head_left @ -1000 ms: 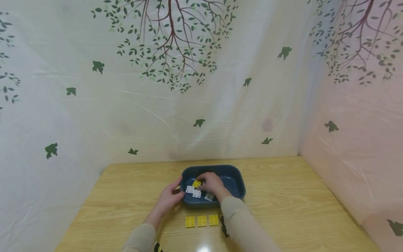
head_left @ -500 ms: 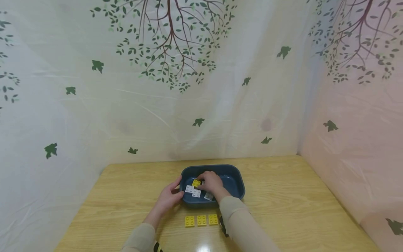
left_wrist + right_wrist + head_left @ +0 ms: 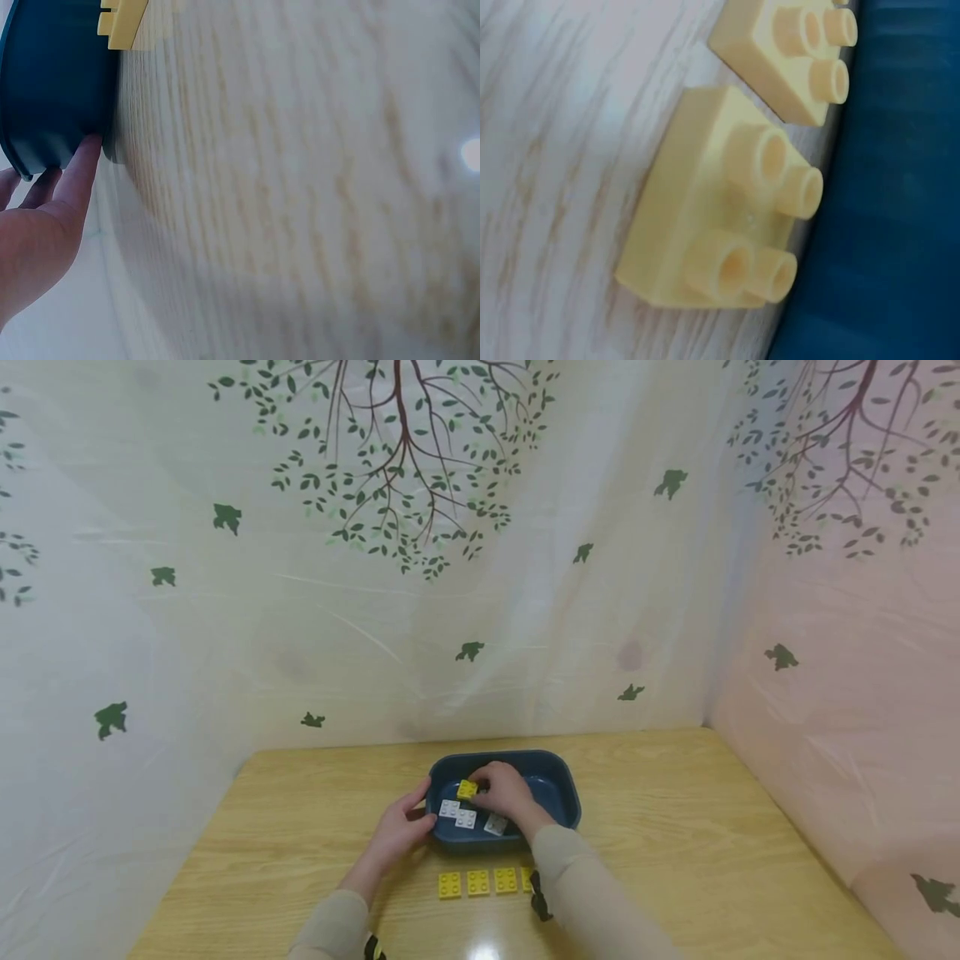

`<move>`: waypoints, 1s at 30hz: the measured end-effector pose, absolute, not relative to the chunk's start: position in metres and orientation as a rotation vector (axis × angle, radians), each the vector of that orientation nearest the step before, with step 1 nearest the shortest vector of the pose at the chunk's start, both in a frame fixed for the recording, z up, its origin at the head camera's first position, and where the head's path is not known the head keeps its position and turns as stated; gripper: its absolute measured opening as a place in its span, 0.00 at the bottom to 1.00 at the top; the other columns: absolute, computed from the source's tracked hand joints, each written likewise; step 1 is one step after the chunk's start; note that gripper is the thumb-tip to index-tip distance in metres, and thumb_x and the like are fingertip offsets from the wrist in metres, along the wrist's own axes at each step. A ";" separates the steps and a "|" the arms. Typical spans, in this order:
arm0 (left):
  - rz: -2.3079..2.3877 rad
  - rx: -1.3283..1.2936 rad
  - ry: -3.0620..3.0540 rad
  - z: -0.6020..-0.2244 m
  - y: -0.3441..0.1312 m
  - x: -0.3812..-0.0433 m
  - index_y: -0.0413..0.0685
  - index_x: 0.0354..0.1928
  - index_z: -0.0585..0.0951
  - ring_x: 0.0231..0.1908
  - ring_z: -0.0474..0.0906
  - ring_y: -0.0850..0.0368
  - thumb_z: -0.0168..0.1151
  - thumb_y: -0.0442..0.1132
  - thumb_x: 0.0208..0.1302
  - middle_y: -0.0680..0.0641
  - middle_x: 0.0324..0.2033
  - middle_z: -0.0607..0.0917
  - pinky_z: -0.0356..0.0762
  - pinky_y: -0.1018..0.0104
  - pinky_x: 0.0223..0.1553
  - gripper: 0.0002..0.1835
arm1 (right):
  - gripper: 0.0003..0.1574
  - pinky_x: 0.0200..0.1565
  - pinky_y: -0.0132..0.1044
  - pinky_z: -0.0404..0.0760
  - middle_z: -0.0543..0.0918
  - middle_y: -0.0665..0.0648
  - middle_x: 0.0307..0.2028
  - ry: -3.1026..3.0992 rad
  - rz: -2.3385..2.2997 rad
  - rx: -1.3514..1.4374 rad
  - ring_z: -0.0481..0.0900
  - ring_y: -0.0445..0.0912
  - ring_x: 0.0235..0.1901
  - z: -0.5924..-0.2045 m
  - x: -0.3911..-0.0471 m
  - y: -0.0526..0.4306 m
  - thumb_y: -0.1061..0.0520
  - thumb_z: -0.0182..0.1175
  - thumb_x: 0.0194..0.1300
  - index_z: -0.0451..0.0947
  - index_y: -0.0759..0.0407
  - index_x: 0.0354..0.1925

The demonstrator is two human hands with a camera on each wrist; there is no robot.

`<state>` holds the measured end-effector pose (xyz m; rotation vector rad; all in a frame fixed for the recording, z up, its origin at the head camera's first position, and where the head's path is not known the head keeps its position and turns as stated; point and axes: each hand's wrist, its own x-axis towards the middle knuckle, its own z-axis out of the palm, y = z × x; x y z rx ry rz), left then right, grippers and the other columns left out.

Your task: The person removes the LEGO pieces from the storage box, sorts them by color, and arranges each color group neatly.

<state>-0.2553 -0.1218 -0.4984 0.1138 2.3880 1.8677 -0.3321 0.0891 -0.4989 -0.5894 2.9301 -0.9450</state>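
Observation:
In the head view a dark blue tray (image 3: 561, 802) stands on the wooden table. My left hand (image 3: 396, 833) spreads its thumb and fingers against the tray's left end; the left wrist view shows these fingers (image 3: 82, 169) touching its outer wall. Over the inside of the tray, my right hand (image 3: 506, 792) pinches a yellow toy brick (image 3: 467, 790) between thumb and fingers. Two white bricks, one of them the nearer brick (image 3: 466, 819), lie in the tray's left part. A greyish, see-through-looking brick (image 3: 496, 824) lies partly under my right wrist.
Several yellow bricks (image 3: 477, 883) stand in a row on the table (image 3: 300, 827) in front of the tray. The rightmost is partly hidden by my right wrist; the right wrist view shows a yellow brick (image 3: 712, 210) close to the tray's wall. A leaf-patterned curtain (image 3: 360, 668) hangs behind.
My right hand has lifted the yellow brick slightly from beside the white bricks. As that forearm shifted, another yellow brick at the right end of the row came into sight. The left hand stays at the tray.

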 end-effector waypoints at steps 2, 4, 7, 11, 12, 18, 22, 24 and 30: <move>1.871 0.112 2.384 -0.499 -0.122 -0.256 0.46 0.74 0.64 0.62 0.71 0.33 0.59 0.30 0.65 0.32 0.70 0.64 0.79 0.51 0.54 0.35 | 0.19 0.51 0.46 0.79 0.83 0.52 0.41 2.905 -0.998 -0.597 0.78 0.47 0.43 -0.495 -0.331 0.091 0.55 0.72 0.57 0.86 0.56 0.48; 1.870 0.111 2.384 -0.500 -0.122 -0.256 0.46 0.74 0.64 0.62 0.71 0.33 0.59 0.30 0.65 0.32 0.70 0.64 0.79 0.52 0.53 0.35 | 0.20 0.52 0.47 0.79 0.83 0.52 0.43 2.873 -1.060 -0.589 0.78 0.48 0.44 -0.491 -0.329 0.094 0.56 0.71 0.58 0.85 0.56 0.49; 1.863 0.104 2.393 -0.500 -0.122 -0.257 0.46 0.74 0.64 0.62 0.71 0.33 0.60 0.30 0.64 0.32 0.70 0.64 0.79 0.52 0.54 0.35 | 0.20 0.54 0.48 0.78 0.83 0.53 0.45 2.860 -1.109 -0.591 0.78 0.48 0.46 -0.486 -0.326 0.098 0.55 0.71 0.59 0.85 0.56 0.50; 1.838 0.104 2.420 -0.501 -0.122 -0.257 0.47 0.74 0.64 0.62 0.71 0.34 0.60 0.30 0.64 0.33 0.70 0.64 0.78 0.51 0.55 0.36 | 0.20 0.54 0.48 0.78 0.83 0.52 0.45 2.872 -1.124 -0.608 0.78 0.47 0.46 -0.483 -0.322 0.107 0.54 0.71 0.59 0.85 0.55 0.50; 1.831 0.098 2.423 -0.501 -0.122 -0.257 0.47 0.74 0.64 0.62 0.71 0.34 0.60 0.30 0.64 0.33 0.70 0.64 0.78 0.51 0.55 0.36 | 0.20 0.53 0.48 0.78 0.83 0.52 0.44 2.872 -1.130 -0.616 0.78 0.48 0.46 -0.482 -0.321 0.109 0.54 0.71 0.59 0.85 0.55 0.50; 1.817 0.100 2.435 -0.500 -0.122 -0.258 0.46 0.74 0.64 0.62 0.71 0.34 0.60 0.30 0.65 0.34 0.70 0.64 0.78 0.51 0.55 0.35 | 0.20 0.52 0.48 0.79 0.82 0.50 0.43 2.850 -1.169 -0.702 0.78 0.49 0.45 -0.477 -0.311 0.126 0.53 0.71 0.59 0.85 0.54 0.50; 1.819 0.109 2.435 -0.500 -0.122 -0.259 0.45 0.74 0.64 0.62 0.71 0.34 0.60 0.30 0.65 0.34 0.70 0.64 0.77 0.51 0.56 0.35 | 0.19 0.51 0.47 0.79 0.83 0.49 0.43 2.862 -1.165 -0.795 0.78 0.47 0.44 -0.474 -0.303 0.137 0.54 0.71 0.59 0.85 0.54 0.49; 1.812 0.104 2.434 -0.500 -0.122 -0.259 0.46 0.74 0.64 0.62 0.71 0.34 0.60 0.30 0.65 0.34 0.71 0.64 0.78 0.52 0.55 0.35 | 0.18 0.51 0.47 0.79 0.83 0.49 0.43 2.863 -1.161 -0.822 0.78 0.46 0.44 -0.473 -0.297 0.143 0.55 0.71 0.59 0.84 0.54 0.49; 1.798 0.095 2.440 -0.501 -0.122 -0.261 0.47 0.74 0.63 0.62 0.71 0.35 0.60 0.30 0.66 0.35 0.71 0.64 0.77 0.51 0.56 0.35 | 0.19 0.52 0.46 0.79 0.82 0.48 0.44 2.865 -1.140 -0.836 0.77 0.44 0.44 -0.470 -0.277 0.158 0.56 0.71 0.59 0.84 0.53 0.50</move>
